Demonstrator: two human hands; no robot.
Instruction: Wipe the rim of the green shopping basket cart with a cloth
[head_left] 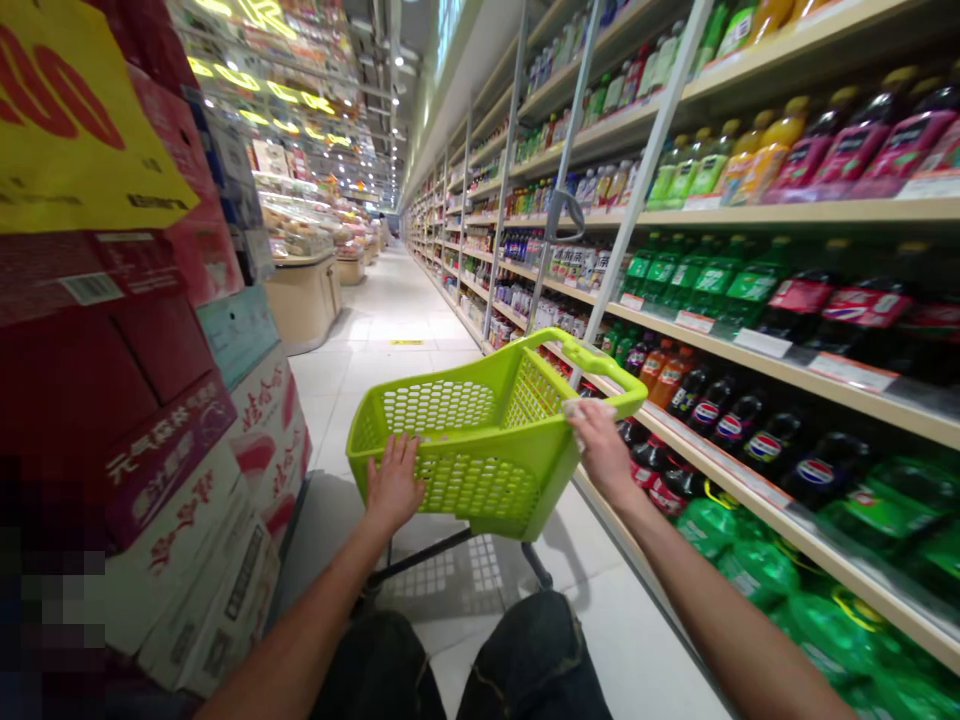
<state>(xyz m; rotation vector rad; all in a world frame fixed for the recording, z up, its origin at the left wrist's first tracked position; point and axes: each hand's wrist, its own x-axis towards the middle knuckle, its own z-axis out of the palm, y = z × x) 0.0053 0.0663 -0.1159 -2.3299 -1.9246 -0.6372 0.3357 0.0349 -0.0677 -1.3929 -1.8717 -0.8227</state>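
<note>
A lime-green plastic shopping cart [480, 480] with perforated walls stands in front of my knees, its handle [626, 385] toward the shelves. My left hand [394, 485] rests against the near wall at the left end, fingers stretched out with their tips at the rim. At the other end, my right hand [600, 445] is closed on a crumpled white wipe [589, 407], pressed to the rim beside the handle. Whether it is cloth or paper I cannot tell. Inside the basket, the part behind the near wall is hidden.
Drink shelves [787, 340] run along the right, with large green bottles [757, 570] at floor level. Stacked cartons [262, 420] under a yellow sign [82, 120] crowd the left. A tiled aisle [409, 300] leads away between the shelves and display counters [300, 300].
</note>
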